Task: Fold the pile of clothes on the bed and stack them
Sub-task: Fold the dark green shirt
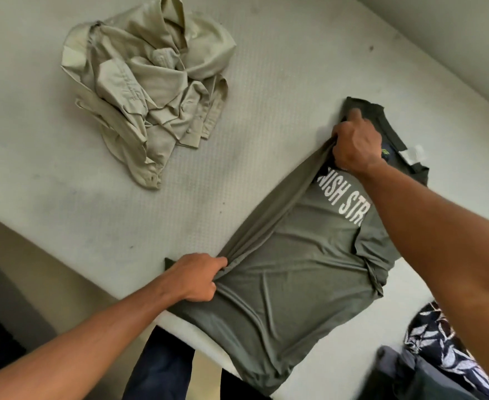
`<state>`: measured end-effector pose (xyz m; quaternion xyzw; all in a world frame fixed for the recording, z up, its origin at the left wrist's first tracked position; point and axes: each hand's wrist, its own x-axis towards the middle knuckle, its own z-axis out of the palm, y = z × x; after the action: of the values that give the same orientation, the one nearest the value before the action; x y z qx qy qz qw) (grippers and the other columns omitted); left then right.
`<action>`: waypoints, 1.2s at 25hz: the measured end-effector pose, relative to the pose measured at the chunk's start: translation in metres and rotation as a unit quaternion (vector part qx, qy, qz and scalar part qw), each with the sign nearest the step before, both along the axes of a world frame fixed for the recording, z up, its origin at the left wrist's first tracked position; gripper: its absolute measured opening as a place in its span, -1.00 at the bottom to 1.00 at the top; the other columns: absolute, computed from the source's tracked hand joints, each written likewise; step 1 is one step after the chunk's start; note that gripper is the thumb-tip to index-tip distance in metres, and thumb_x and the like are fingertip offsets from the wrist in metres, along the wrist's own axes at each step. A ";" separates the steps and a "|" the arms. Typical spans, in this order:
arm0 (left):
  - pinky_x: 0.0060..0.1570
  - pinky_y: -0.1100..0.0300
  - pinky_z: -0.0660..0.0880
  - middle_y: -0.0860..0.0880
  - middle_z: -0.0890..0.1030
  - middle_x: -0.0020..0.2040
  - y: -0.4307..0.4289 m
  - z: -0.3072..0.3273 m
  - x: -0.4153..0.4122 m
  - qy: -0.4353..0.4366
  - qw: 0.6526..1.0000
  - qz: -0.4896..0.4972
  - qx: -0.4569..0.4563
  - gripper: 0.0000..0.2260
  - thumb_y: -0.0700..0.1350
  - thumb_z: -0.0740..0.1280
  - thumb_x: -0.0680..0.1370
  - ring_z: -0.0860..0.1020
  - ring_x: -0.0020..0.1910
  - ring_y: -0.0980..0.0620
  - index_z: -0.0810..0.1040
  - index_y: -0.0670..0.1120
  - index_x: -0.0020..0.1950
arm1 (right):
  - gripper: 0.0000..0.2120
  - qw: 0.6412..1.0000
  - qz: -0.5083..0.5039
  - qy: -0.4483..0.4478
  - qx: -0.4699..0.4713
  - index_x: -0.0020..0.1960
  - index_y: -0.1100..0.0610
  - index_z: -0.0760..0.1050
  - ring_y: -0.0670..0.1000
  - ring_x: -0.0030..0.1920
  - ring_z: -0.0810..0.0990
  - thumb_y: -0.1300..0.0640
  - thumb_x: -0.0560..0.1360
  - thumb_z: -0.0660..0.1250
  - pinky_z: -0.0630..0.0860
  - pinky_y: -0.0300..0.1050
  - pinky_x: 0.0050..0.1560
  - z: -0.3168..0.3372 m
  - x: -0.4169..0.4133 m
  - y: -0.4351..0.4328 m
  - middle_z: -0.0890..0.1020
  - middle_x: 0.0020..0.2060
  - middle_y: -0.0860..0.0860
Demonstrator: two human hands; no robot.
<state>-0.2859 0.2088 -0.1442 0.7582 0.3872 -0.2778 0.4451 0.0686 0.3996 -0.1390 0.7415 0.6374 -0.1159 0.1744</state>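
Both grips pinch the grey T-shirt (295, 272) along its left long edge: left grip (198, 277) near the hem, right grip (356, 145) at the shoulder; the body lies rightward.

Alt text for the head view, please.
The left hand and right hand grip one side edge of a grey T-shirt lying on a white bed, stretching it taut between them, right by the shoulder, left lower down. A crumpled beige shirt lies apart farther up the bed; dark patterned clothes sit at lower right.
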 end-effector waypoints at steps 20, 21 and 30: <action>0.07 -0.08 0.49 -0.23 0.58 0.16 -0.216 0.024 0.171 0.079 0.987 -0.139 -0.014 -0.45 -0.24 0.20 0.54 0.57 0.10 -0.27 0.16 -0.10 0.51 | -0.76 0.999 -0.030 -0.037 -0.021 0.22 0.16 0.56 0.27 0.18 0.42 0.19 0.58 0.29 0.42 0.10 -0.15 0.023 0.181 -0.208 0.39 0.20 0.20; 0.11 -0.08 0.48 -0.25 0.54 0.21 -0.228 0.024 0.172 0.089 0.984 -0.155 -0.018 -0.41 -0.22 0.21 0.55 0.56 0.14 -0.27 0.10 -0.09 0.56 | -0.75 0.998 -0.045 -0.026 -0.023 0.24 0.16 0.55 0.28 0.19 0.42 0.20 0.58 0.28 0.44 0.13 -0.12 0.017 0.183 -0.215 0.39 0.20 0.20; 0.00 0.02 0.54 -0.02 0.58 0.10 -0.176 0.014 0.134 0.080 0.989 -0.004 0.128 -0.73 0.12 0.20 0.59 0.58 0.08 -0.08 0.44 0.01 0.19 | -0.63 0.871 -0.412 0.244 0.109 0.32 0.05 0.55 0.22 0.17 0.54 0.19 0.53 0.26 0.52 0.11 0.20 -0.012 0.082 -0.332 0.46 0.23 0.13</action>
<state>-0.1517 0.0325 -0.1300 0.7856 0.4509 -0.2875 0.3113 0.1511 0.0671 -0.1510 0.8992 0.3052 -0.2845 -0.1317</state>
